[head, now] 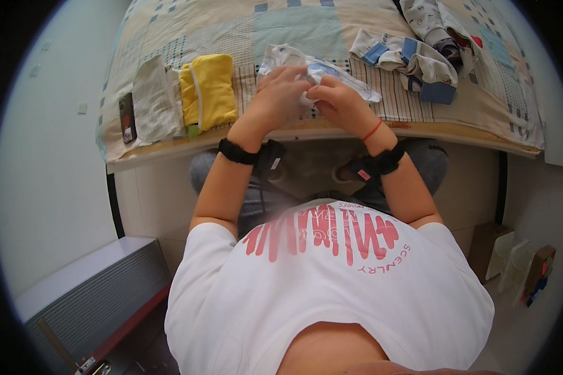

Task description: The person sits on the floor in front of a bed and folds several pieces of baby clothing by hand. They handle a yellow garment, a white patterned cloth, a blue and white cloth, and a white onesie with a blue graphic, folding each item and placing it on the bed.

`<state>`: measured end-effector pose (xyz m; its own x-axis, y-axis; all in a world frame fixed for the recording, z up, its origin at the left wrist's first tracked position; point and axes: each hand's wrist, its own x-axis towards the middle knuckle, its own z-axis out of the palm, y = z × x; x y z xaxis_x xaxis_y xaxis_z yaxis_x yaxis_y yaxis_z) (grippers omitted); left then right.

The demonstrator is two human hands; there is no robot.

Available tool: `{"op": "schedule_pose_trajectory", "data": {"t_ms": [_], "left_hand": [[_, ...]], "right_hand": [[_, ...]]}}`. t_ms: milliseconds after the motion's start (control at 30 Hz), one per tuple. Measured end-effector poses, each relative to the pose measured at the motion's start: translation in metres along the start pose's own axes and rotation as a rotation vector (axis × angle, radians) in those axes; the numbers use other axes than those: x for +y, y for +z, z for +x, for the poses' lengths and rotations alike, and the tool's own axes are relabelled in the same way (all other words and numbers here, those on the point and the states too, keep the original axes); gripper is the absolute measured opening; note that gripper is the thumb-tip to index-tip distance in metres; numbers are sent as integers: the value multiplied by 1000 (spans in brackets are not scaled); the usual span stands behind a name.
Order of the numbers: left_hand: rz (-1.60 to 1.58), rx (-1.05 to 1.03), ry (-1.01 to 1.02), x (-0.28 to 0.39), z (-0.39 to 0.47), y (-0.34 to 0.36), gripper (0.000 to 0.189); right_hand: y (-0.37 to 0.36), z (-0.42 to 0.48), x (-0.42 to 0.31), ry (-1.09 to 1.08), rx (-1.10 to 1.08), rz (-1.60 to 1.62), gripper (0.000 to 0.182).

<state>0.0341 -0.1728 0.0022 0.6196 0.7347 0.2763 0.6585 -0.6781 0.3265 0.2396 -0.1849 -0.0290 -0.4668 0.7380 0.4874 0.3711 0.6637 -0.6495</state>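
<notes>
A white garment with blue and grey print (pixel 330 70) lies bunched at the front of the bed, under and beyond my hands. My right hand (pixel 345 105) pinches a bit of its white cloth between thumb and forefinger. My left hand (pixel 281 96) is on the garment's left part, its fingers curled against the cloth close to my right fingertips. It is slightly blurred, and its palm side is hidden. Left of my hands rests a folded yellow garment (pixel 211 91) with a pale stripe. To the right lies a loose white garment with blue trim (pixel 403 58).
A patchwork-patterned bedspread (pixel 300 33) covers the bed. Folded off-white cloth (pixel 157 101) and a dark phone (pixel 127 117) lie at the left edge. Printed clothes (pixel 431 26) are heaped at back right. A grey ribbed box-like unit (pixel 98 286) stands on the floor at left.
</notes>
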Motion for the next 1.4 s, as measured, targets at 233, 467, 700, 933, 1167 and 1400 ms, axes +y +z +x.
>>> {"op": "schedule_pose_trajectory", "data": {"t_ms": [233,467,700,933,1167,1400], "left_hand": [[-301,283,-65,-33,-11,-32,35],[-940,459,-182,8,-18,-98,33],[46,282,-330,-46,1,-89,28],[-19,730,121,-24,54,-82,28],[-74,104,10,-60,8,-30,30],[-364,-261,-514,-43,-26,-12,25]], "right_hand": [[-32,-30,30,200,-147,-343,25],[-53,-11,-15,304,277,590,20],[-61,-20,37,524,200,664,19],[-102,20,-26,-278,748,-281,19],[-70,-43,2,77,227,-390,17],[-50,-76,25,222,-7,-232,18]]}}
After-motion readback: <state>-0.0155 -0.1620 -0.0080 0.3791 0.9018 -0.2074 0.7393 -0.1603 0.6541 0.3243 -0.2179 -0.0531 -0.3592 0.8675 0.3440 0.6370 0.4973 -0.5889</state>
